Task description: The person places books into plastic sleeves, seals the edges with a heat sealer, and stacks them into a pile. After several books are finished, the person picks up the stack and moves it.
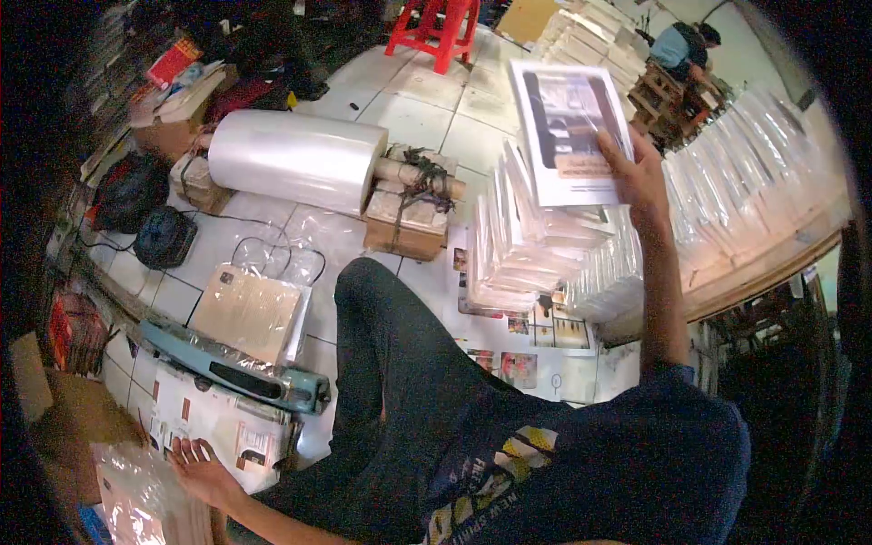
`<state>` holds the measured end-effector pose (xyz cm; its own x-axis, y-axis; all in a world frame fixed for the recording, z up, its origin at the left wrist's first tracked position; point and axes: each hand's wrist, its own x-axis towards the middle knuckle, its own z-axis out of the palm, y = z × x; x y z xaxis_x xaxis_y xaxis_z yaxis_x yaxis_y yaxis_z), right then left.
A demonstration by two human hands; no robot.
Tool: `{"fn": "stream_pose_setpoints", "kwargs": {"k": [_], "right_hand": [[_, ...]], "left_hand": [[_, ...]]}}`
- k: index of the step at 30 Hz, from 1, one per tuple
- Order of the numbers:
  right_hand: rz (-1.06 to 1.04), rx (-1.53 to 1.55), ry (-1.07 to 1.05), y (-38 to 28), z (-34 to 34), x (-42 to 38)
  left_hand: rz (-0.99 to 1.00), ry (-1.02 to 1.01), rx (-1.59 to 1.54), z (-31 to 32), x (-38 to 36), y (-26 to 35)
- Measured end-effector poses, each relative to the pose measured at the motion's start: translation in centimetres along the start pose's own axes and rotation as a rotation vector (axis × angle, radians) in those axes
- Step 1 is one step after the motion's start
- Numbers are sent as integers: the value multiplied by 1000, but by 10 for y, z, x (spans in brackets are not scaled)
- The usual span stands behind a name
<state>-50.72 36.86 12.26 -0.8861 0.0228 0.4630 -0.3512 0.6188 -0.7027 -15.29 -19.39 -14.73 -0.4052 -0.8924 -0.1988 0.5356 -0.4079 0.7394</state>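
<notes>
My right hand is raised at the upper right, closed on the edge of a book with a white cover and a dark picture, thumb across its front. The book is above a stack of pale books. At the lower left, my left hand has its fingers apart, beside a group of plastic-wrapped tan books; nothing shows in its grasp. Near it is a long teal sealer. Behind the sealer's bar, a tan book lies under clear plastic film.
A large roll of clear film rests on tied blocks. At right, plastic-wrapped books stand in a long row. A red stool and a crouching person are farther back. Dark cords cross the tiled floor.
</notes>
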Motion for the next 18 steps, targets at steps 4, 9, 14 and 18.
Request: {"fn": "stream_pose_setpoints", "kwargs": {"k": [4,9,14,18], "right_hand": [[265,-286,-62,91,-24,5],[417,-233,-209,79,-9,-9],[-241,-773,444,59,27,-15],[-499,-295,158,-35,125,-50]], "left_hand": [[-69,48,39,8,0,-4],[-15,8,38,3,-4,-10],[-10,46,112,5,-3,-16],[-79,96,186,23,-8,-22]]}}
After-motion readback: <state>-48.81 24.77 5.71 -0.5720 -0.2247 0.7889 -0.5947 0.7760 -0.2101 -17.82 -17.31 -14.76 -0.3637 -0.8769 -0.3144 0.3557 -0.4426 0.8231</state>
